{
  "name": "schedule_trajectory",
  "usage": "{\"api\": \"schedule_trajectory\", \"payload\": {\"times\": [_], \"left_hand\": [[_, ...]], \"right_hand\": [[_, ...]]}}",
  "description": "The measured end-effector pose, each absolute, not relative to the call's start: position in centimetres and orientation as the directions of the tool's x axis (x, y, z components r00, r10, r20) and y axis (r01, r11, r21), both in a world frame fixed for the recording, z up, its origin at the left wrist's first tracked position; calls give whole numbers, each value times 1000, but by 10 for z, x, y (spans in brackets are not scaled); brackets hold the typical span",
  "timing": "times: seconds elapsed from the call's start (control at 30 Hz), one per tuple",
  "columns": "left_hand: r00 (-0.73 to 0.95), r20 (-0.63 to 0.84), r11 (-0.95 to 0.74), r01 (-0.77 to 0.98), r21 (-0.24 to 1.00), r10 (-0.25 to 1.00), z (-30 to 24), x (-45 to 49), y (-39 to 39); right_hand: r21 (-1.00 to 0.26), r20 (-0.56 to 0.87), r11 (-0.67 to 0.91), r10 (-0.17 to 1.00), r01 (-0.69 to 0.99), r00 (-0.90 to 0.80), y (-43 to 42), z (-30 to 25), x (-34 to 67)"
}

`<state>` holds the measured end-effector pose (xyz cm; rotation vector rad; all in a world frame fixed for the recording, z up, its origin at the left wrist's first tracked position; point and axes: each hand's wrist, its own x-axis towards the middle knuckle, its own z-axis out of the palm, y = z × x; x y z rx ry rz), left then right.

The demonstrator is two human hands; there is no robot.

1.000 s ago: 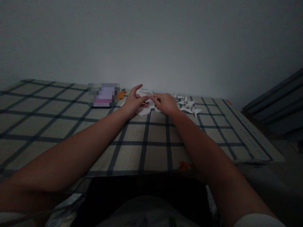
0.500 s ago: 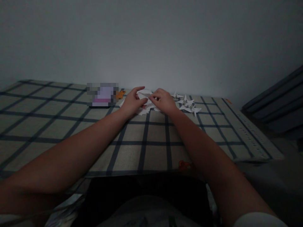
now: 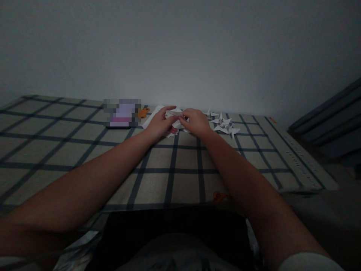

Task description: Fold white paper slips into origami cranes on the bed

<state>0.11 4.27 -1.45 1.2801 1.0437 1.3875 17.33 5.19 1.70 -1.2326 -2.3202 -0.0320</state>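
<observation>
Both my arms reach far across a checked tablecloth point(image 3: 158, 180) toward the wall. My left hand point(image 3: 160, 122) and my right hand point(image 3: 196, 121) meet over a small piece of folded white paper point(image 3: 175, 113), each pinching one side of it with closed fingers. Under and around the hands lie more white paper sheets point(image 3: 152, 116). Just right of my right hand sit several small folded white paper figures point(image 3: 224, 125) on the cloth.
A blurred-out flat object point(image 3: 122, 112) lies left of my hands, with a small orange thing point(image 3: 143, 111) beside it. A plain wall stands right behind. The table's right edge point(image 3: 307, 165) drops off toward dark slatted furniture point(image 3: 329, 131).
My left hand's fingers, spread and raised a second ago, have curled down onto the paper. Both hands have drawn closer together on the folded piece.
</observation>
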Motion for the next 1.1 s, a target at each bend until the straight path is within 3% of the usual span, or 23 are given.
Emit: {"api": "schedule_trajectory", "payload": {"times": [0.13,0.37,0.67,0.87,1.1], "left_hand": [[117,184,-168,-138,976,976,-15,-1,47],[106,191,-184,-73,980,976,-16,-1,46],[130,175,-158,-132,979,976,-15,-1,45],[104,208,-208,-12,978,973,-11,-2,40],[45,227,-231,125,965,973,-6,-1,39]], "right_hand": [[-203,461,572,772,795,-438,50,17,173],[-237,484,558,777,795,-402,50,18,174],[-252,512,626,733,738,-447,50,16,175],[-297,522,600,753,743,-400,52,15,174],[-244,572,624,711,742,-410,52,13,170]]}}
